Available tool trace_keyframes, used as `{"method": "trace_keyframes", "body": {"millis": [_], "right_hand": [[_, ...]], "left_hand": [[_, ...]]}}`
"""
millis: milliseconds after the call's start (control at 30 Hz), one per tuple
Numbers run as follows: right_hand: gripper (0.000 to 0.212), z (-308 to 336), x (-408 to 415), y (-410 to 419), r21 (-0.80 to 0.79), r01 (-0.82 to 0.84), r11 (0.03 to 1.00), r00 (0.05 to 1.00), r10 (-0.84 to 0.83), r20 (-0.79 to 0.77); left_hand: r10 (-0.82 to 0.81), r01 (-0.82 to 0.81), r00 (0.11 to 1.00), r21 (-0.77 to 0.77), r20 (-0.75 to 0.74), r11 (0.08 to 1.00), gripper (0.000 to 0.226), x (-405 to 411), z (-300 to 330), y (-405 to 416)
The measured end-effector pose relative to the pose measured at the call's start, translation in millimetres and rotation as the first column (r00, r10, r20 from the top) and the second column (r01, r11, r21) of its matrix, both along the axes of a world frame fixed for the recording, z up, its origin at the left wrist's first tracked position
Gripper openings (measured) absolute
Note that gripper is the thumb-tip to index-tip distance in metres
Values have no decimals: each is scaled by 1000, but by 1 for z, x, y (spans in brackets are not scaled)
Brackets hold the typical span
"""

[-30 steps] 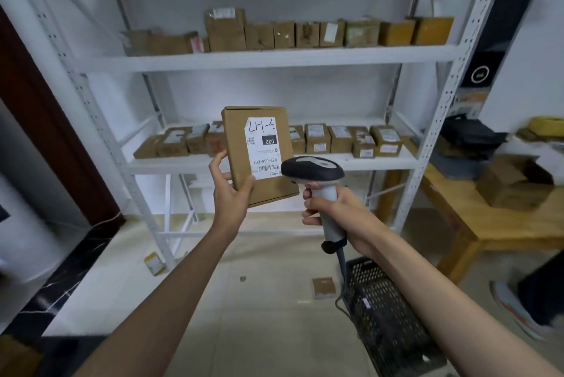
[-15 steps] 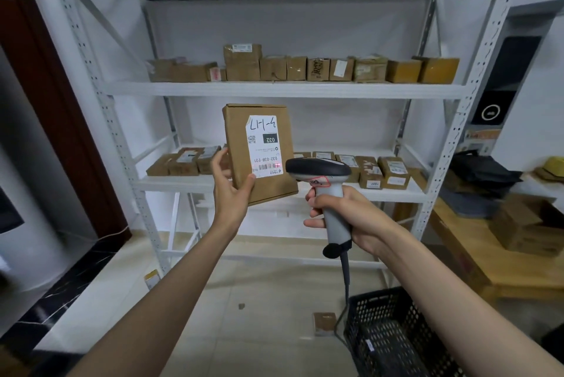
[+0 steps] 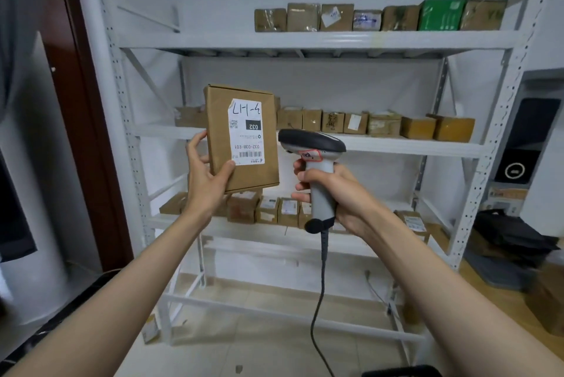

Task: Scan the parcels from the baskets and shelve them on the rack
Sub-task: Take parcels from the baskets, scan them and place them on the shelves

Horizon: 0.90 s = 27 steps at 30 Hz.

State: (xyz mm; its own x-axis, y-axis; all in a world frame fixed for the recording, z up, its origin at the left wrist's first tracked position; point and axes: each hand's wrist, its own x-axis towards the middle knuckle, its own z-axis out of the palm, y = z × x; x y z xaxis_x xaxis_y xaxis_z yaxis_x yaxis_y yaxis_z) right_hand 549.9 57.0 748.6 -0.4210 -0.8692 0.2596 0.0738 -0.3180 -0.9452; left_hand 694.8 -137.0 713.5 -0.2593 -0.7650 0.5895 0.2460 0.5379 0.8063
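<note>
- Parcel [image 3: 242, 140]: flat brown cardboard box, held up in front of the rack at about mid-shelf height, tilted slightly. White label [image 3: 246, 131] faces the camera, upside down (handwritten marks at top, "032" in a black block, barcode near the bottom edge).
- Left hand [image 3: 204, 176]: grips the parcel at its lower left corner, thumb on the front face just by the label, fingers curled round the left edge and behind.
- Right hand [image 3: 332, 193]: wrapped tight round the grey handle of the scanner [image 3: 314, 163], just right of the parcel, not touching it. Scanner head is dark, pointing left toward the label; red-edged sticker under the head. Black cable [image 3: 319, 300] hangs from the handle base down to the floor.
- Rack [image 3: 305, 40]: white metal, perforated uprights. Top shelf has a row of brown boxes plus a green box [image 3: 441, 14] toward the right end. Mid shelf carries a row of small brown boxes [image 3: 375, 123] behind the parcel & scanner. Lower shelf has more small labelled boxes, partly hidden by both hands.
- Far right: black device [image 3: 525, 144] w/ a white ring mark, dark bags below it (blurred).
- Left: dark red door frame [image 3: 88, 102].
</note>
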Motion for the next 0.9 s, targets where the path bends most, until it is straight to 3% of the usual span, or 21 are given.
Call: {"method": "trace_keyframes", "body": {"millis": [233,533,900], "right_hand": [[19,52,-2,-57,-117,27,993,999,-32,-44],[25,103,-13,-150,-169,80,982,970,-116,-213],[40,137,-68,-248,-119,249,961,912,-274,-307]], "left_hand": [[47,-46,999,-76,7,996,71,8,52,-39],[2,-5,999,-97,-35,995,73,-9,105,-138],[-31,25,995,-74,-90,997,70,-52,165,-247]]}}
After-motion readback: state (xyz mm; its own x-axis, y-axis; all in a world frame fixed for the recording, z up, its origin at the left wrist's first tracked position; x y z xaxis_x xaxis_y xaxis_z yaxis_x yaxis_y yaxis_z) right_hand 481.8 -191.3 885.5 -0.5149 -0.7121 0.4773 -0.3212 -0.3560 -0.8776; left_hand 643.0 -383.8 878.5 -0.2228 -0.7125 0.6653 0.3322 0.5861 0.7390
